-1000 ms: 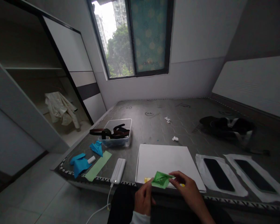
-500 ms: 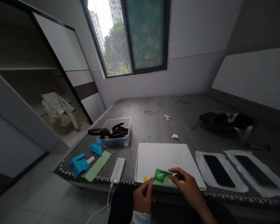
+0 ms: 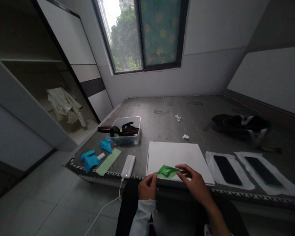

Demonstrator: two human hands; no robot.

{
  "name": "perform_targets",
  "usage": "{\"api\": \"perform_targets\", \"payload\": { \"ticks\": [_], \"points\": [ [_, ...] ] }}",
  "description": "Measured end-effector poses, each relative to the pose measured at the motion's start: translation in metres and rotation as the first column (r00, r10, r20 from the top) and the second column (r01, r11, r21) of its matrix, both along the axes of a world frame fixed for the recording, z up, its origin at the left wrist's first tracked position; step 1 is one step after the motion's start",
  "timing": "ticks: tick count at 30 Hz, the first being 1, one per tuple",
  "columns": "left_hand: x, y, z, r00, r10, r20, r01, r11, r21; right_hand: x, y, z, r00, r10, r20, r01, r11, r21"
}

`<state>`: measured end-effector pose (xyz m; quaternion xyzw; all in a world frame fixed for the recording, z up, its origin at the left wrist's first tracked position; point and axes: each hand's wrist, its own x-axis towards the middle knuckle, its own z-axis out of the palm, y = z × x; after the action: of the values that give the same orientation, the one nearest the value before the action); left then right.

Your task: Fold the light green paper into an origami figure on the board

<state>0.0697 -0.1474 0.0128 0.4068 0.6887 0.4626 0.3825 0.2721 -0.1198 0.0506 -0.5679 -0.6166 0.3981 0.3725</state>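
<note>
A piece of folded green paper [image 3: 167, 171] is stretched between my two hands, just over the near part of a flat white box [image 3: 175, 154]. My left hand [image 3: 147, 186] pinches its left corner between thumb and finger. At the right corner, my right hand [image 3: 190, 178] grips the paper with thumb and fingertips. Creases run across the middle of the paper. Left of the box lies a white power bank [image 3: 128, 166] with a white cable plugged into its near end.
Blue folded papers [image 3: 90, 160] and a green paper strip [image 3: 109, 162] lie on the left, before a clear plastic bin [image 3: 137, 140] holding belts [image 3: 127, 130]. Two phones [image 3: 227, 169] [image 3: 262, 171] rest on white tissues at right. Farther back sit a dark cap [image 3: 236, 124] and crumpled white scraps [image 3: 185, 136].
The view has tilted down, so everything sits higher in the picture. Yellow bits seen near my hands earlier no longer show. The green paper looks flatter and pulled wider between my fingers.
</note>
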Motion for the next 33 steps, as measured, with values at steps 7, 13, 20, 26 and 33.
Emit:
{"api": "perform_targets", "payload": {
  "ticks": [7, 13, 20, 26, 33],
  "points": [
    [-0.014, 0.001, -0.008, 0.996, -0.04, 0.083, 0.048, 0.994, -0.098, -0.011, -0.004, -0.008, 0.991, 0.126, 0.035, -0.126, 0.992, -0.017],
    [-0.017, 0.001, -0.014, 0.979, -0.053, 0.197, 0.073, 0.993, -0.093, -0.009, 0.002, -0.018, 0.991, 0.044, 0.126, -0.047, 0.999, 0.02],
    [-0.025, 0.002, -0.04, 0.984, -0.047, 0.173, 0.074, 0.986, -0.152, 0.004, 0.014, -0.046, 0.907, -0.412, 0.09, 0.412, 0.911, 0.023],
    [-0.029, -0.002, -0.063, 0.988, -0.146, 0.053, 0.154, 0.97, -0.19, 0.012, 0.027, -0.058, 0.893, -0.45, -0.016, 0.45, 0.893, -0.004],
    [-0.026, -0.003, -0.072, 0.975, -0.206, 0.088, 0.22, 0.957, -0.187, 0.041, 0.064, -0.07, 0.834, -0.549, -0.043, 0.551, 0.834, 0.039]
  ]
}}
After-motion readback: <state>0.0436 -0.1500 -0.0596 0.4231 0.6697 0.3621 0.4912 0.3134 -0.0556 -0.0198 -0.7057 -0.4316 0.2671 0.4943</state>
